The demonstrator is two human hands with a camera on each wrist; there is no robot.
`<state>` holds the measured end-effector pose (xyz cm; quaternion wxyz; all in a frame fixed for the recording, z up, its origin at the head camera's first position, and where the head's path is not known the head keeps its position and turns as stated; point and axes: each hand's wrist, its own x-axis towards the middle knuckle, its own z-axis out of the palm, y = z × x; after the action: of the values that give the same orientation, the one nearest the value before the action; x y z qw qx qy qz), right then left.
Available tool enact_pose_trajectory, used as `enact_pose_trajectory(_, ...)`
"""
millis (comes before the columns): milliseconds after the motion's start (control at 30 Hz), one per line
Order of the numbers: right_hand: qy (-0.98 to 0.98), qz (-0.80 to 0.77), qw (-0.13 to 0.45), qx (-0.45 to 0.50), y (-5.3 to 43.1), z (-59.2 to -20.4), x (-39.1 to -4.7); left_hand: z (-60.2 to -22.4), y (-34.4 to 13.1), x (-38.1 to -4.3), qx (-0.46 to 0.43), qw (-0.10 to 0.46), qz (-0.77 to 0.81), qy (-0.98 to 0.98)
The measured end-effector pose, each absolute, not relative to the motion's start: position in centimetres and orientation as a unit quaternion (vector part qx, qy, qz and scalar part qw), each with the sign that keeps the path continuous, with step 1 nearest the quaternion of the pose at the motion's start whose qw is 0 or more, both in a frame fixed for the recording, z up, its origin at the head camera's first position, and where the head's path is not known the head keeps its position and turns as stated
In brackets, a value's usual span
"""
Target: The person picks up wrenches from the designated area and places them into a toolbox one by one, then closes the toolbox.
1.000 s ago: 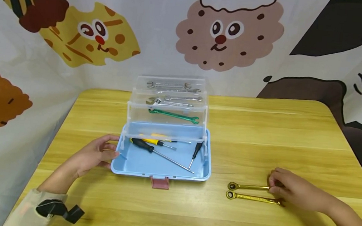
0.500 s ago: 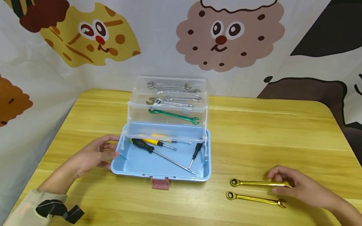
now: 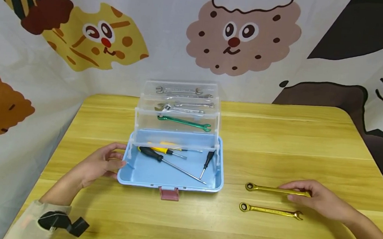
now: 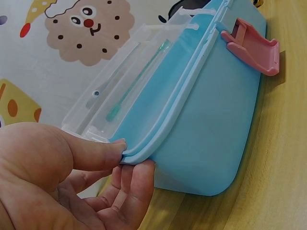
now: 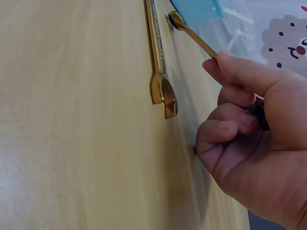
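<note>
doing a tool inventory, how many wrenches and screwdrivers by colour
gold wrenches: 2
green wrench: 1
silver wrenches: about 4, overlapping behind clear plastic
screwdrivers: 3, in the blue toolbox
total: about 10

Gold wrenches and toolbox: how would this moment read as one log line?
right hand: holds upper gold wrench | lower gold wrench: on table | left hand: holds toolbox corner

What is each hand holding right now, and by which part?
The right hand pinches one gold wrench near its open-jaw end. The left hand grips the blue toolbox by its left rim corner.
</note>
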<state>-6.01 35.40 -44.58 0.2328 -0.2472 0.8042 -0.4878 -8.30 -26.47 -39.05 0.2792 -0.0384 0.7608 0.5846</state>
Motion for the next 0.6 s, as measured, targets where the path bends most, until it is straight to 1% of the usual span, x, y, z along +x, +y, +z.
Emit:
enact_pose_trajectory(267, 0.818, -0.488, 0.219, -0.213, 34.9, -44.7, -5.8, -39.1, -26.5, -8.3, -0.037, 0.28, 0.586, 0.76)
enact_pose_trajectory(500, 0.836, -0.479, 0.178, -0.2, 34.2, -44.3, -5.9, -39.1, -26.5, -8.3, -0.037, 0.28, 0.588, 0.758)
enact_pose_trajectory(600, 0.838, -0.48, 0.171, -0.196, 33.9, -44.1, -6.2, -39.1, -26.5, -8.4, -0.036, 0.281, 0.588, 0.757)
